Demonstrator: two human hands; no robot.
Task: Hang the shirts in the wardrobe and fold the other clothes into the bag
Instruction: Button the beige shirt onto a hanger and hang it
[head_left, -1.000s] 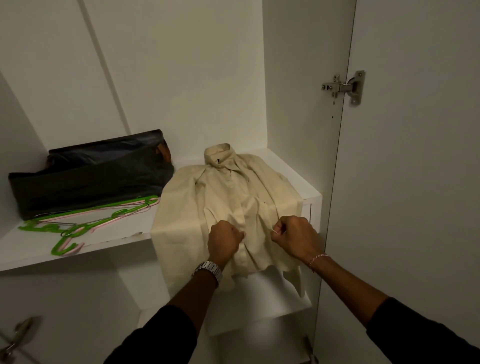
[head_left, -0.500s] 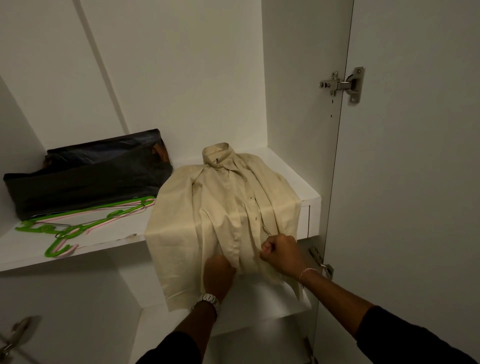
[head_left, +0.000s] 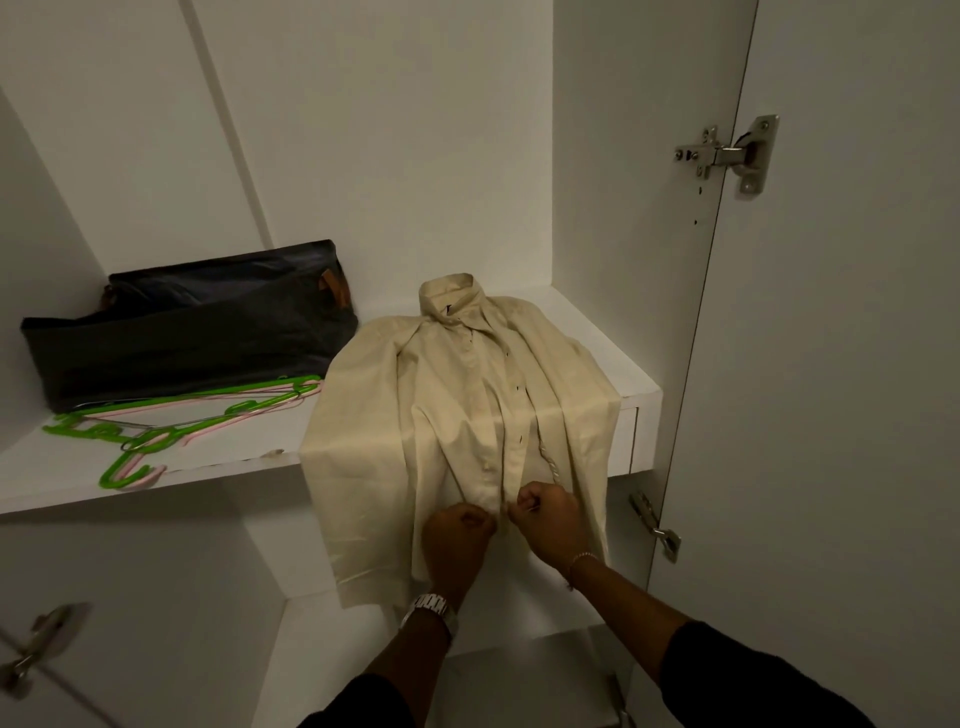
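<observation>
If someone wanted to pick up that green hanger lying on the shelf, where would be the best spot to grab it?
Probably the hook of the green hanger. It curls at the shelf front edge, nearest the person, so fingers can come in from the front. The hanger's body lies flat, tangled with pink hangers and close against the dark bag, which leaves less room there.

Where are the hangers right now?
In the head view, the hangers lie on the shelf's left half, just in front of the dark bag and left of the beige shirt.
</observation>
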